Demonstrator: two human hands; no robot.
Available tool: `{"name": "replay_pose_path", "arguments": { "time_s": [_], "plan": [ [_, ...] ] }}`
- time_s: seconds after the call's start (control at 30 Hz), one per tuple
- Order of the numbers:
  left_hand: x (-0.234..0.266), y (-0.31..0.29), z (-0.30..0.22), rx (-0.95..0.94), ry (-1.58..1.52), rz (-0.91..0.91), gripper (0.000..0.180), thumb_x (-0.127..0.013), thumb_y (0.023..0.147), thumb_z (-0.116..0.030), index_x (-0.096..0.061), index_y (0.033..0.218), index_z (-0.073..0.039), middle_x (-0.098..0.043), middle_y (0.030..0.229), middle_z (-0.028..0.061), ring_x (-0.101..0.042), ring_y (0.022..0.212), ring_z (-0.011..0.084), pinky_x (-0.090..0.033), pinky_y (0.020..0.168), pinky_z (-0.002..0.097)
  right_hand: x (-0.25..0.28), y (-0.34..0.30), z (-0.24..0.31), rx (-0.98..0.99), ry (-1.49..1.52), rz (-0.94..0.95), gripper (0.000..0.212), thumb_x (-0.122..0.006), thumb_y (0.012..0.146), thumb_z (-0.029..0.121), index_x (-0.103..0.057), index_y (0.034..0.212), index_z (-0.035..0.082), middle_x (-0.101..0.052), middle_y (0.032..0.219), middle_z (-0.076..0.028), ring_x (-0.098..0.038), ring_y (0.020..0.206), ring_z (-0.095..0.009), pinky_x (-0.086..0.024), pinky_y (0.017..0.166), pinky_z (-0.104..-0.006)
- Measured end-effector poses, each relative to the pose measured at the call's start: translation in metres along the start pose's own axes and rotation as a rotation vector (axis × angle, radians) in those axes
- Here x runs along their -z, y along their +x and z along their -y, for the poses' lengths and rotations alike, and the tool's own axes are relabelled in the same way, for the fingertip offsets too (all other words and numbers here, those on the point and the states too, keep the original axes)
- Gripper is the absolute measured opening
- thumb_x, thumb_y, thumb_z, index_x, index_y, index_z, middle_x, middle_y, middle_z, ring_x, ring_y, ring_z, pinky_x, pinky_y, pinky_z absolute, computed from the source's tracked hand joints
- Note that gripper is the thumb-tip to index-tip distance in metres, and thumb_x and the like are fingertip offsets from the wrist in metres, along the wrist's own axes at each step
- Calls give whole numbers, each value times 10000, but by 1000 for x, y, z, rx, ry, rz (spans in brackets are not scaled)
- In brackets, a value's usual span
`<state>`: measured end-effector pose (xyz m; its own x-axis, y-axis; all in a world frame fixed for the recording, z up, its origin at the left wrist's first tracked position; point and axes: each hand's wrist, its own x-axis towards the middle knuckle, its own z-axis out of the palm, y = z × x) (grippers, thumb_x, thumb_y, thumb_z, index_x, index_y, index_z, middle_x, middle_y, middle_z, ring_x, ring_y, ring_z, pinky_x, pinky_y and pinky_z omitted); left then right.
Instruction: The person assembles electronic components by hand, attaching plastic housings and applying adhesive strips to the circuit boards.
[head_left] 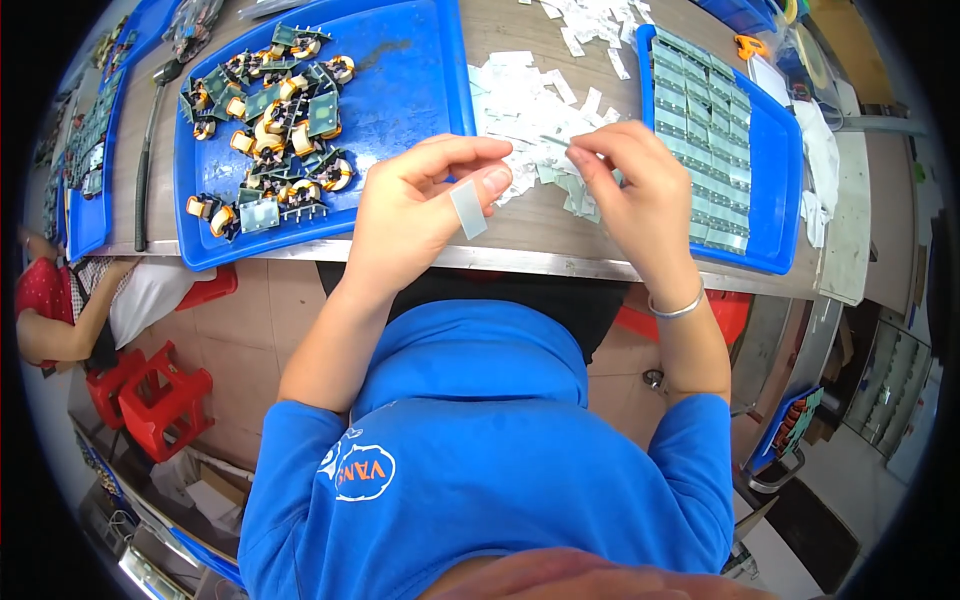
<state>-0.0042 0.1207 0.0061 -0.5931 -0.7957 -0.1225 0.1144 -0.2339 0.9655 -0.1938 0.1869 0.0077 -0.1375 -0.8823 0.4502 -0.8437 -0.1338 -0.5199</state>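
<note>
We mark a translucent strip (469, 211) at the left hand (415, 195), mostly uncovered, likely keeping its face free; thumb and index apart, clamping we can't tell. Right hand (645, 185): fingers nearly together, contents unclear. White slips (512, 97) and blue tray (410, 85) share the wood-grain tabletop (500, 25), presumably for reach; red stool (140, 405), tiled floor (285, 330) below.

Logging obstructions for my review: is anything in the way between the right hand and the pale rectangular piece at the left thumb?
Nothing visible stands between the right hand and the pale rectangular piece; the gap looks open. The loose white pieces lie below, on the table.
</note>
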Motion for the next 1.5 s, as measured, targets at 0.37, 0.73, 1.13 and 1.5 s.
{"name": "replay_pose_path", "arguments": {
  "time_s": [0.37, 0.73, 1.13, 1.5],
  "plan": [
    [-13, -4, 4, -336, 114, -103, 220, -614, 795, -33, -614, 1004, 36, -608, 939, 116, -587, 776, 124, -486, 655, 235, 1, 2, 39, 110, 388, -15, 129, -666, 695, 14, -620, 815, 13, -576, 760, -75, -564, 630, -176, -456, 519, -266],
    [-12, 0, 5, -768, 716, -12, 280, -620, 724, 30, -613, 1001, -10, -608, 898, 127, -608, 785, 251, -505, 671, 302, 10, 6, 30, -448, 839, 330, 158, -674, 770, 144, -640, 832, 3, -613, 748, -27, -517, 647, -53, -409, 530, -187],
    [0, 1, -2, -276, -129, -162, 175, -568, 837, -50, -583, 992, 30, -623, 851, 106, -612, 737, 142, -519, 673, 262, 12, 46, -16, -479, 622, -24, 262, -581, 805, 97, -587, 1056, 20, -644, 852, -59, -575, 691, -78, -457, 562, -194],
    [2, -2, 3, 73, -201, -39, 243, -639, 802, -132, -624, 981, 31, -633, 787, 96, -597, 660, 128, -498, 597, 238, 9, 25, 24, 364, 148, 169, 479, -715, 573, 95, -582, 1033, 99, -549, 1066, -85, -549, 905, -263, -451, 737, -357]
  ]
}}
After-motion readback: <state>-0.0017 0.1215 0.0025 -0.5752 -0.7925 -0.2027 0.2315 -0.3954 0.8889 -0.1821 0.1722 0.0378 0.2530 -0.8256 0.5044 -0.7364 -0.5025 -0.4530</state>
